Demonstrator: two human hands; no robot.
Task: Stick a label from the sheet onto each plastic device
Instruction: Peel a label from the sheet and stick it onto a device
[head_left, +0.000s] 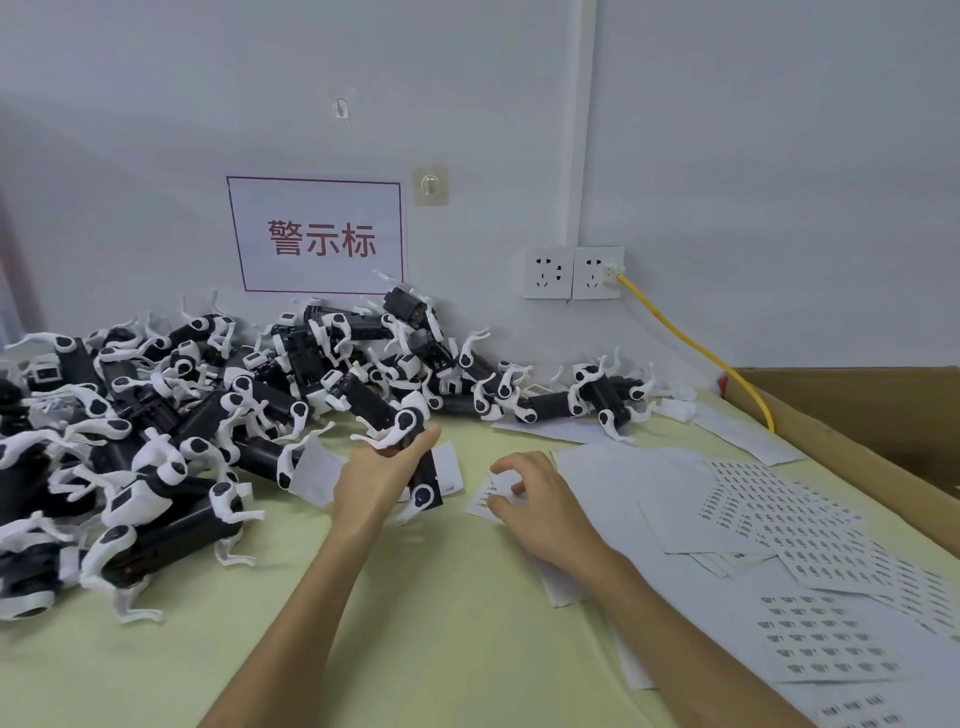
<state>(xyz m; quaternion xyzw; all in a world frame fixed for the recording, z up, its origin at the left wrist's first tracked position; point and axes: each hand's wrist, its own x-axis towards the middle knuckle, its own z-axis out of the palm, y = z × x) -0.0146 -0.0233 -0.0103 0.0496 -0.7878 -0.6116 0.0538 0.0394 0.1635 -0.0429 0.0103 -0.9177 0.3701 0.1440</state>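
Label sheets (810, 639) cover the counter (415, 623) lower right; right hand (540, 504) pinches the edge of a small sheet (480, 500), so best lift one label by its corner and keep it flat. One plastic device (428, 475) is gripped in left hand (374, 475), just left of the right hand, apart; device pile (182, 415) behind.

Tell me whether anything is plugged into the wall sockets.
Right socket: plugged in, a yellow cable runs from it. Left socket: nothing in it.
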